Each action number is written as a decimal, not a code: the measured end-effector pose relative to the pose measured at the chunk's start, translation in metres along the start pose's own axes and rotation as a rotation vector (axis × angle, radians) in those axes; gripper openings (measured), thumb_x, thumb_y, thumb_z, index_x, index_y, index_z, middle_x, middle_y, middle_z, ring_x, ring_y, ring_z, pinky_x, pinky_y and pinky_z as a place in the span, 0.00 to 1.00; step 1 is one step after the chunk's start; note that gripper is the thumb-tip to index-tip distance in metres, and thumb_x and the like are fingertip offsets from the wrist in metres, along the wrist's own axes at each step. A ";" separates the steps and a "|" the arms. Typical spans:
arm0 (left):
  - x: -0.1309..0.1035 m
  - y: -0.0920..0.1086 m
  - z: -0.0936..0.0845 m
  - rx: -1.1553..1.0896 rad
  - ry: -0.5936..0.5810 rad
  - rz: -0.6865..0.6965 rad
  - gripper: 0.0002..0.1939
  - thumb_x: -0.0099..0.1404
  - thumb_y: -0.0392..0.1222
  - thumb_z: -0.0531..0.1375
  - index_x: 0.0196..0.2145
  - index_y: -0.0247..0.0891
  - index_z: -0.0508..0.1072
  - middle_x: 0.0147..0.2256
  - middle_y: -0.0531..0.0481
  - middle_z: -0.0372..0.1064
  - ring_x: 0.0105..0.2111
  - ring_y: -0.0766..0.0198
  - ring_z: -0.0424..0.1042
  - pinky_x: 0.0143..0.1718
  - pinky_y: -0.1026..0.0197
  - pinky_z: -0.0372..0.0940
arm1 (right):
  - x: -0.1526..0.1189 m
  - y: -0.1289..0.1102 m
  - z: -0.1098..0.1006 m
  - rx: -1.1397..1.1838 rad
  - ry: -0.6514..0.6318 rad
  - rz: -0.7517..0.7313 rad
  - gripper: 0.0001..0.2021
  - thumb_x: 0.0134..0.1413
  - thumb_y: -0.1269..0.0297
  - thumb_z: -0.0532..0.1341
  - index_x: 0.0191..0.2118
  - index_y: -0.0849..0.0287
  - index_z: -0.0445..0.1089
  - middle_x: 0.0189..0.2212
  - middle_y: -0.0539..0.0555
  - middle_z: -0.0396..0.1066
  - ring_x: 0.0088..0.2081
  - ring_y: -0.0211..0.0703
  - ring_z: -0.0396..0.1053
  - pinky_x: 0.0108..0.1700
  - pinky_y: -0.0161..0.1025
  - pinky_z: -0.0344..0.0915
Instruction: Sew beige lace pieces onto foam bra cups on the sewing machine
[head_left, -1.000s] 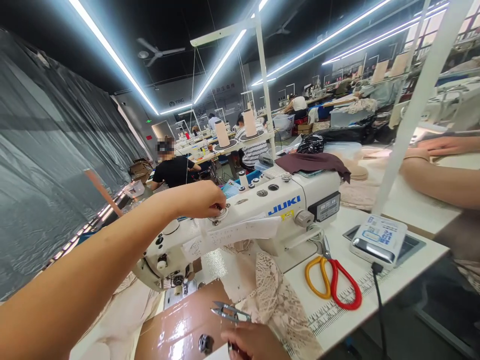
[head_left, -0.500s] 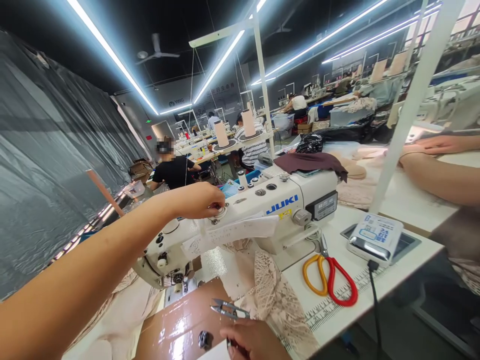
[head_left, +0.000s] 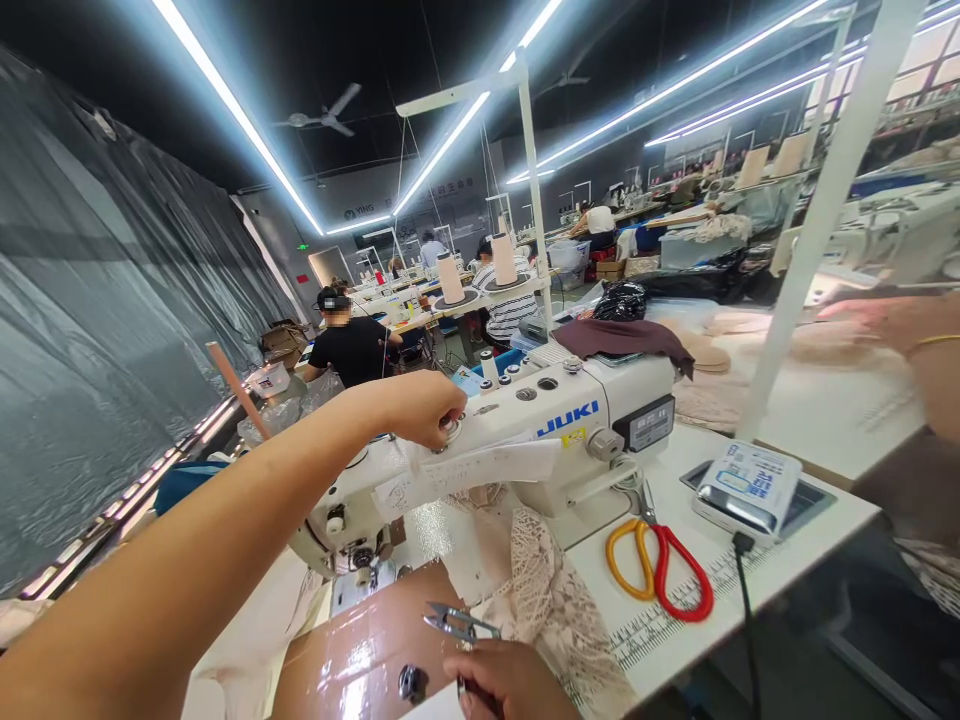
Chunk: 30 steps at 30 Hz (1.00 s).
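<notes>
My left hand [head_left: 433,405] reaches over the white sewing machine [head_left: 517,410], its fingers bent together at a round fitting on the machine's top; what they grip is hidden. Near the front edge, my right hand [head_left: 514,675] is closed around small thread snips [head_left: 459,622], whose blades point left. A dark metal bobbin case [head_left: 412,683] lies on the brown glossy board [head_left: 352,650], left of my right hand. Beige lace fabric [head_left: 536,560] is bunched beside the machine bed. A handwritten paper strip [head_left: 469,475] hangs on the machine's front.
Scissors with yellow and red handles [head_left: 682,575] lie on the table at the right, near a white box-shaped device [head_left: 748,488] with a black cable. Thread cones [head_left: 450,278] stand behind the machine. Another person's arm [head_left: 934,350] is at the far right.
The view has shifted slightly. My left hand stays at the machine's top, its wrist and fingers turned a little. The other person's hands at the right have moved rightward.
</notes>
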<state>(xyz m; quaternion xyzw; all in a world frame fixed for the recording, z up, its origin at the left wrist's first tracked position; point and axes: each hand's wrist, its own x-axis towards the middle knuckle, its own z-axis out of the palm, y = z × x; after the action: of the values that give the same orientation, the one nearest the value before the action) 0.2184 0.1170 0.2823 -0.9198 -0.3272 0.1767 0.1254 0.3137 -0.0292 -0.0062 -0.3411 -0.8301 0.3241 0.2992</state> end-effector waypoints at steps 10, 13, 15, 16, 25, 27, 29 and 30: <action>-0.009 0.002 0.000 0.041 0.039 0.040 0.10 0.58 0.35 0.56 0.34 0.40 0.76 0.35 0.47 0.76 0.33 0.60 0.72 0.36 0.63 0.60 | -0.009 -0.008 -0.004 0.068 0.084 -0.060 0.13 0.49 0.71 0.54 0.39 0.55 0.72 0.29 0.52 0.75 0.30 0.40 0.70 0.31 0.31 0.58; -0.009 0.003 0.001 0.053 0.037 0.031 0.10 0.57 0.35 0.56 0.34 0.40 0.77 0.35 0.47 0.76 0.33 0.60 0.72 0.35 0.62 0.59 | -0.010 -0.008 -0.003 0.049 0.087 -0.052 0.13 0.51 0.70 0.54 0.40 0.55 0.72 0.29 0.52 0.74 0.29 0.41 0.70 0.31 0.32 0.59; -0.010 0.003 0.002 0.071 0.033 0.020 0.09 0.57 0.35 0.56 0.33 0.39 0.76 0.35 0.47 0.76 0.32 0.60 0.71 0.35 0.62 0.59 | -0.011 -0.008 -0.002 0.051 0.090 -0.054 0.13 0.52 0.70 0.54 0.41 0.54 0.71 0.30 0.52 0.75 0.31 0.41 0.70 0.33 0.32 0.60; -0.011 0.004 0.002 0.084 0.038 0.017 0.09 0.58 0.35 0.55 0.32 0.39 0.76 0.34 0.47 0.76 0.32 0.60 0.71 0.35 0.62 0.59 | -0.011 -0.008 -0.002 0.055 0.093 -0.055 0.13 0.52 0.71 0.54 0.41 0.54 0.71 0.31 0.52 0.75 0.31 0.42 0.70 0.34 0.32 0.61; -0.005 0.003 -0.003 0.037 0.010 0.004 0.05 0.52 0.35 0.58 0.29 0.38 0.73 0.28 0.50 0.72 0.26 0.62 0.66 0.27 0.62 0.55 | -0.011 -0.017 -0.009 0.101 0.059 -0.023 0.13 0.53 0.71 0.54 0.42 0.54 0.72 0.32 0.53 0.75 0.33 0.42 0.71 0.35 0.32 0.62; -0.002 0.002 -0.006 0.013 -0.012 0.003 0.04 0.51 0.36 0.59 0.28 0.38 0.72 0.27 0.50 0.71 0.25 0.63 0.64 0.25 0.63 0.54 | -0.011 -0.019 -0.011 0.111 0.058 -0.017 0.12 0.54 0.71 0.54 0.41 0.55 0.72 0.33 0.53 0.75 0.34 0.41 0.71 0.36 0.32 0.62; -0.001 0.002 -0.006 -0.005 -0.016 0.004 0.04 0.50 0.37 0.59 0.28 0.38 0.71 0.27 0.51 0.70 0.24 0.64 0.63 0.25 0.63 0.53 | -0.010 -0.021 -0.012 0.114 0.059 -0.021 0.12 0.54 0.71 0.53 0.39 0.55 0.73 0.33 0.53 0.75 0.34 0.41 0.71 0.37 0.33 0.63; 0.000 0.001 -0.006 -0.009 -0.010 0.005 0.05 0.50 0.37 0.60 0.28 0.38 0.71 0.27 0.51 0.71 0.25 0.64 0.63 0.25 0.63 0.53 | -0.010 -0.022 -0.013 0.114 0.059 -0.021 0.12 0.53 0.71 0.54 0.38 0.56 0.73 0.33 0.53 0.75 0.34 0.42 0.71 0.37 0.33 0.63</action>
<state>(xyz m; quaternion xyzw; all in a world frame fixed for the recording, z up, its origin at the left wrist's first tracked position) 0.2213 0.1151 0.2870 -0.9202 -0.3265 0.1801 0.1191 0.3206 -0.0445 0.0149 -0.3240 -0.8047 0.3576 0.3458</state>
